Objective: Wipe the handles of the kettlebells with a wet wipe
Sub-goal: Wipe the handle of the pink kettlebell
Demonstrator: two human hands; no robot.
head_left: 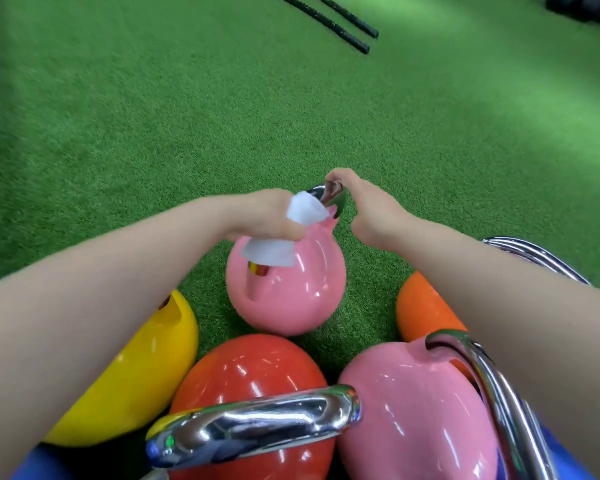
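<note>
A pink kettlebell (286,289) stands on green artificial turf (153,116), in the middle of the view, with its chrome handle (338,202) pointing away from the camera. The left hand (274,216) is curled around the near-left side of that handle, gripping a white wet wipe (303,207) against the metal; a loose end of the wipe hangs below the fist over the pink body. The right hand (359,206) pinches the top of the same handle from the right, fingers curled over it.

Nearer the camera than this pink kettlebell, four more crowd together: a yellow kettlebell (136,375) to its near left, a red kettlebell (250,375) directly in front with a chrome handle across it, a second pink kettlebell (413,410) to the near right, and an orange kettlebell (420,306) just right, partly hidden by the right forearm. Far beyond the pink kettlebell, two black ropes (343,26) lie on the turf.
</note>
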